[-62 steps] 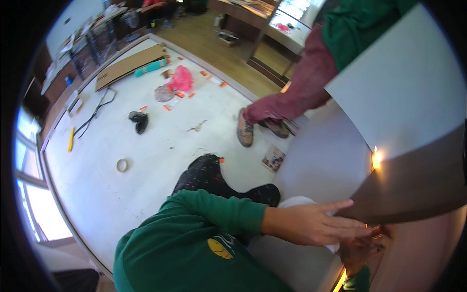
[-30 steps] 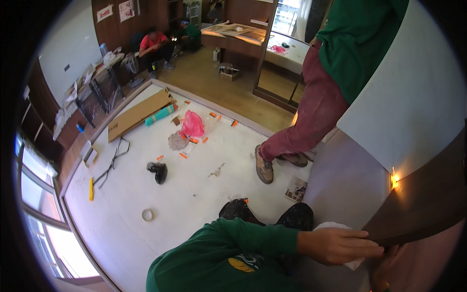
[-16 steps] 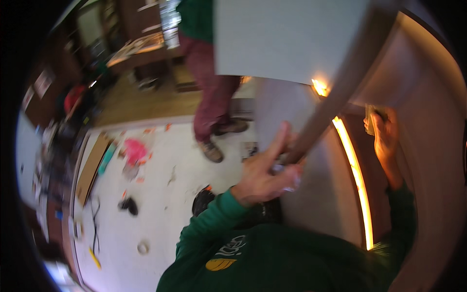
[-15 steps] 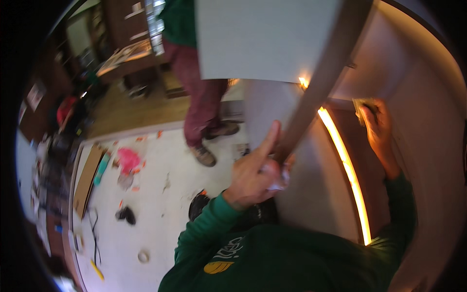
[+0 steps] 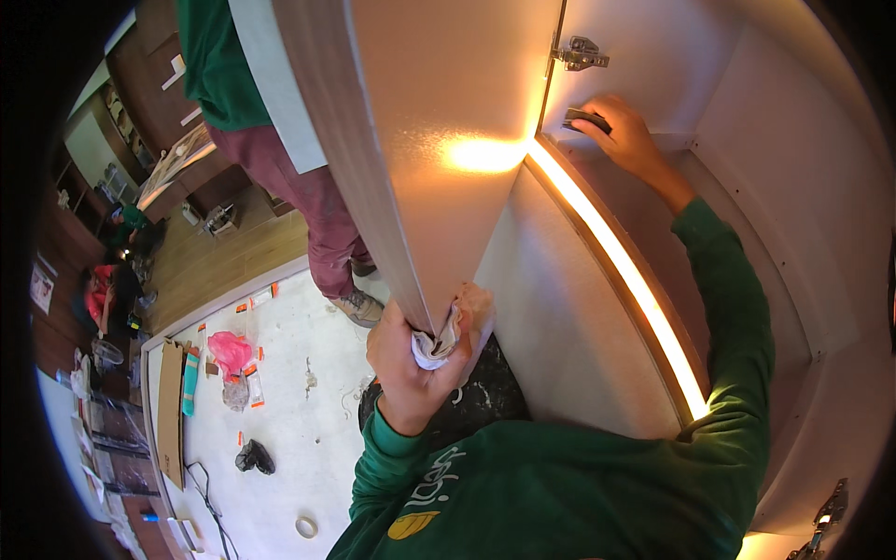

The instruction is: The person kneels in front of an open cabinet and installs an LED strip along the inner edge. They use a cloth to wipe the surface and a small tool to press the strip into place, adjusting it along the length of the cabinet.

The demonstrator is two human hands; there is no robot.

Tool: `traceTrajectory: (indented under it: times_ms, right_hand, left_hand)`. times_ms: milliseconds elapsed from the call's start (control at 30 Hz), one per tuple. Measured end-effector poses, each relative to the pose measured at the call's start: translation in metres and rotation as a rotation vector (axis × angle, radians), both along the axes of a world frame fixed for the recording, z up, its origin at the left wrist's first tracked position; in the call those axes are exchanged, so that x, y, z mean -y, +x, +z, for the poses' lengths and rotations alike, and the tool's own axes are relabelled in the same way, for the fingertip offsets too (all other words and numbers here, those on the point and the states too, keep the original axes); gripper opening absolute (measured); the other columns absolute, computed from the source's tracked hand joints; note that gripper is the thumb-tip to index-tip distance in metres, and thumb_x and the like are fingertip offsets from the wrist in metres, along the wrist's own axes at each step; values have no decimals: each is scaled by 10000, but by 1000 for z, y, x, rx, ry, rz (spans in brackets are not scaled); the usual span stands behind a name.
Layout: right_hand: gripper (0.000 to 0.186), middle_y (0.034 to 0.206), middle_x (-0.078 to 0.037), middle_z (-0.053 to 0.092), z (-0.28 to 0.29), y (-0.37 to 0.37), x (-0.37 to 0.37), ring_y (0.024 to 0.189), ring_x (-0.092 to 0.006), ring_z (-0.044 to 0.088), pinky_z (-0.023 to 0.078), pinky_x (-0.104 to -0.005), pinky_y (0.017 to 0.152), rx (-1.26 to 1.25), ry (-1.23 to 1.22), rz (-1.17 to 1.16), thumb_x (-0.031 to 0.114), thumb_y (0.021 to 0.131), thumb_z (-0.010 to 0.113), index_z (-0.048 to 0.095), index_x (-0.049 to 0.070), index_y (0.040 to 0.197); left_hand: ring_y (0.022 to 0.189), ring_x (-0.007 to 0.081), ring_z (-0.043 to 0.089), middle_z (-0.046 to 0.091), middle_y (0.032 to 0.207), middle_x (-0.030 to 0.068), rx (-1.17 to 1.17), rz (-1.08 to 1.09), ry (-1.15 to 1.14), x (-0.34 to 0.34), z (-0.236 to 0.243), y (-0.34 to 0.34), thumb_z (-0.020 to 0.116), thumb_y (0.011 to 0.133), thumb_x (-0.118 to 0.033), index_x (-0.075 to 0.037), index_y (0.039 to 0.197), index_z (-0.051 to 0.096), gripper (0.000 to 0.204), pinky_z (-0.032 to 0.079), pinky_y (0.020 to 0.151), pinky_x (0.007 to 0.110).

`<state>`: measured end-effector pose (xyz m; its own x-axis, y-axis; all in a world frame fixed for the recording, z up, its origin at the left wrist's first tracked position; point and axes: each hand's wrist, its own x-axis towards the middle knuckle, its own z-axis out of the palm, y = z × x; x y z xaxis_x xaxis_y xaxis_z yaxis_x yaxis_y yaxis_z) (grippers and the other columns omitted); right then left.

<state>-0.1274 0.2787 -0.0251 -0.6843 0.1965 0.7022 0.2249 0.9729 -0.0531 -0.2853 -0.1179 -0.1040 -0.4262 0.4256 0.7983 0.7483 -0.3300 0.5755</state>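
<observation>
The left hand (image 5: 403,375), near the middle, wraps its grip around a crumpled white cloth (image 5: 437,349) folded over the near corner of a door (image 5: 439,93) with a smooth face and wood-grained edge. Farther right, the right hand's (image 5: 630,140) grip pinches a small, flat dark piece (image 5: 586,119) inside the pale cabinet (image 5: 779,177), near a shiny metal hinge (image 5: 581,54). A glowing light strip (image 5: 616,245) curves to its left.

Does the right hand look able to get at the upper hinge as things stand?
Likely yes: the right hand is just below the upper hinge in the picture, with nothing visible between them, though it holds a small dark object.
</observation>
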Motion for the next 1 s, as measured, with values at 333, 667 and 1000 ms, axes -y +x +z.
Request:
traceTrajectory:
  times_ms: [333,667,1000]
  right_hand:
    - [326,942,-94,683,-20,-20,-9,923,-299,602,467,-439,870,-38,260,-14,323,880,805,689,44,1001]
    - [375,884,-71,654,-15,-28,-4,892,-277,570,422,-414,855,-41,188,-51,388,866,809,680,54,979]
    - [276,809,-31,623,-13,-35,-2,839,-228,542,389,-377,832,-80,295,0,333,872,813,692,93,936]
  left_hand:
    - [767,302,727,721,918,135,-38,-10,40,-4,-6,-5,832,770,-133,-7,1133,633,434,548,710,343]
    - [788,304,724,723,934,135,10,65,25,-1,-17,-7,854,777,-204,-1,1135,626,470,553,734,356]
    - [834,310,730,721,966,142,32,6,4,0,-15,-7,834,788,-180,-13,1158,609,464,555,762,353]
